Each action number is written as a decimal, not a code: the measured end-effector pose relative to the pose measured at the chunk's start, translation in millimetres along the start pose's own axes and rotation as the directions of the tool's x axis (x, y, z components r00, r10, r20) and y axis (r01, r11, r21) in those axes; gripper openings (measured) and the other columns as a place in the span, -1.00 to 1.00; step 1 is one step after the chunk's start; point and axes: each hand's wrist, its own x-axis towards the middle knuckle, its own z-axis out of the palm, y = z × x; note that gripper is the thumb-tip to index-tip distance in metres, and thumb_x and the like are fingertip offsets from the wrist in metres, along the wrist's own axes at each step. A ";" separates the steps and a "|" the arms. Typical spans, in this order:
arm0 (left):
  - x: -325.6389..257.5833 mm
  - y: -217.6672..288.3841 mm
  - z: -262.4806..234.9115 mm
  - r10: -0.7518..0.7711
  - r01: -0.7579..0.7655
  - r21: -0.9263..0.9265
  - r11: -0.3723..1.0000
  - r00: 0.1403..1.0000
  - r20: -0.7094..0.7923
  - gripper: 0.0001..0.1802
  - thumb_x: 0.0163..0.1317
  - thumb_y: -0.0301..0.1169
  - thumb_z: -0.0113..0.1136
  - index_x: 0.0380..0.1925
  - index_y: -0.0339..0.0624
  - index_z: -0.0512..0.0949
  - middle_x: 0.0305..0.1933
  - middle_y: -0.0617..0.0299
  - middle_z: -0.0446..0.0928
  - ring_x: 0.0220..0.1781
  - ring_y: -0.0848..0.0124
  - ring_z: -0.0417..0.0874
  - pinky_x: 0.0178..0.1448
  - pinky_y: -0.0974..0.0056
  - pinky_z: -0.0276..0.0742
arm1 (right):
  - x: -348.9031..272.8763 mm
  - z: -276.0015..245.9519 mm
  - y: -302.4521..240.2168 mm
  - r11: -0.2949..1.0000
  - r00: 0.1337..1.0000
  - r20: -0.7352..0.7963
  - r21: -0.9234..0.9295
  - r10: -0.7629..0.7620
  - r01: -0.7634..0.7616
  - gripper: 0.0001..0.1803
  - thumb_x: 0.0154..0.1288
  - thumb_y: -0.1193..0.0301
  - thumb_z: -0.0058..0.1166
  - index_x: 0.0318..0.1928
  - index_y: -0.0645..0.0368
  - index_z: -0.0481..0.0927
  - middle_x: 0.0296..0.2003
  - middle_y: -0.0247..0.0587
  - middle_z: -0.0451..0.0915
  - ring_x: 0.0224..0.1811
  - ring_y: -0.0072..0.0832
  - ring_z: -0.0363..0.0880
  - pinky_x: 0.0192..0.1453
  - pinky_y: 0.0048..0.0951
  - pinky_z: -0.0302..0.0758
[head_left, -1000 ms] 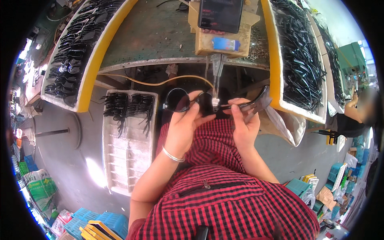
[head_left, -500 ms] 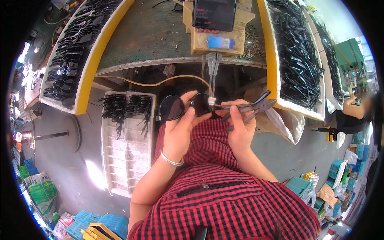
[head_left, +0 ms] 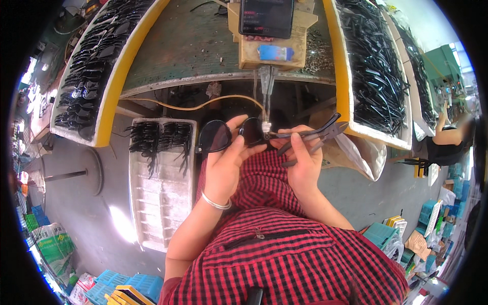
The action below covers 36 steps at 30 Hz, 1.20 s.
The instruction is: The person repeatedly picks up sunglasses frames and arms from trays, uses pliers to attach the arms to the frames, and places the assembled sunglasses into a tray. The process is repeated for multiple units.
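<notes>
My left hand (head_left: 225, 170) is closed on a pair of dark sunglasses (head_left: 213, 137), thumb and fingers at the middle between the two round lenses. From the right-hand hinge a thin black temple arm (head_left: 328, 123) stretches out to the right. My right hand (head_left: 305, 170) pinches this temple arm and also keeps a pair of cutting pliers (head_left: 333, 131) in its palm, jaws pointing right and dark handles showing on the left. The hinge sits right at the tip of a vertical metal tool (head_left: 267, 96) fixed to the bench; whether they touch, I cannot tell.
A yellow-edged tray of sunglass fronts (head_left: 89, 76) stands left, another of black temple arms (head_left: 378, 71) right. A white foam tray (head_left: 157, 203) holds more black parts. A phone (head_left: 267, 20) rests on the bench block (head_left: 249, 58). A person (head_left: 447, 142) is at far right.
The view has shifted slightly, so the bench and my hands sit a little further left. Both hands keep the same hold on the sunglasses, temple arm and pliers.
</notes>
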 end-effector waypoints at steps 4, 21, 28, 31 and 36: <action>0.5 -0.5 -0.5 -0.002 0.002 0.009 1.000 1.000 0.002 -0.56 0.43 -0.49 -0.19 0.29 -0.32 0.25 0.15 0.03 0.48 0.15 0.21 0.58 0.21 0.01 0.54 | -0.7 1.0 -1.7 0.999 1.000 -0.010 0.035 0.027 -0.027 -0.84 0.42 0.50 0.00 -0.05 0.28 0.44 -0.14 -0.02 0.62 -0.15 -0.35 0.66 0.01 -0.30 0.63; 2.5 1.5 -3.2 -0.013 0.013 -0.006 1.000 1.000 0.015 -0.55 0.42 -0.48 -0.17 0.29 -0.32 0.26 0.13 0.01 0.50 0.09 0.23 0.61 0.12 0.07 0.60 | -2.6 -1.0 -3.6 0.990 0.993 -0.006 0.079 0.117 -0.116 -0.84 0.43 0.49 -0.07 -0.02 0.19 0.39 -0.08 0.04 0.56 -0.07 -0.23 0.64 0.04 -0.14 0.63; 2.5 1.7 -3.6 -0.017 0.017 0.003 1.000 1.000 0.021 -0.55 0.42 -0.48 -0.18 0.29 -0.33 0.25 0.13 0.00 0.50 0.10 0.22 0.61 0.12 0.07 0.60 | -2.2 -2.3 -4.1 0.983 0.989 -0.026 0.114 0.148 -0.144 -0.81 0.43 0.49 -0.05 0.00 0.21 0.37 -0.08 0.04 0.56 -0.06 -0.23 0.64 0.04 -0.16 0.63; 2.6 1.6 -3.2 -0.024 0.024 0.000 1.000 0.999 0.022 -0.55 0.42 -0.48 -0.18 0.29 -0.33 0.25 0.14 0.00 0.49 0.10 0.22 0.61 0.13 0.06 0.59 | -0.8 -2.8 -5.9 0.979 0.988 -0.029 0.139 0.152 -0.147 -0.80 0.42 0.52 -0.03 0.00 0.28 0.39 -0.08 0.06 0.57 -0.09 -0.27 0.64 0.04 -0.19 0.64; 5.0 1.9 -5.1 -0.081 0.082 0.017 0.997 0.996 -0.021 -0.55 0.43 -0.47 -0.20 0.30 -0.30 0.25 0.15 0.01 0.48 0.13 0.20 0.59 0.17 0.02 0.56 | 2.4 -5.9 -4.2 0.991 0.991 -0.003 0.029 0.132 -0.132 -0.82 0.41 0.54 -0.01 -0.02 0.29 0.42 -0.12 0.03 0.59 -0.13 -0.32 0.66 0.04 -0.25 0.64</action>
